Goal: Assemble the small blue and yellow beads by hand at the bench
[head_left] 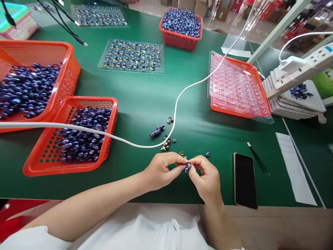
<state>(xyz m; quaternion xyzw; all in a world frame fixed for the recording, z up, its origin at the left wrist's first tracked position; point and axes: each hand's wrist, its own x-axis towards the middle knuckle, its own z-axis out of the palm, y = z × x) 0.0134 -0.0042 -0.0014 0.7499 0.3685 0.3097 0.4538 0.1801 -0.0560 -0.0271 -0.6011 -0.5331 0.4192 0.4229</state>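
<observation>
Both hands meet near the table's front edge, pinching one small dark-blue shiny piece with a curved loop (187, 168), which looks like an earphone shell with an ear hook. My left hand (163, 171) grips it from the left between thumb and forefinger. From the right, my right hand (206, 176) holds the loop with its fingertips. Just beyond the fingers lie small gold-and-dark parts (165, 145) and a short row of dark-blue pieces (157, 131). A single dark-blue cap (207, 154) rests beside my right hand.
Orange baskets (110, 139) of dark-blue pieces stand left; a red basket (179, 42) is at the back. A filled clear tray (132, 71) lies mid-table. A white cable (179, 97) crosses the table. Right are stacked clear trays (236, 86), a phone (245, 180) and tweezers (257, 158).
</observation>
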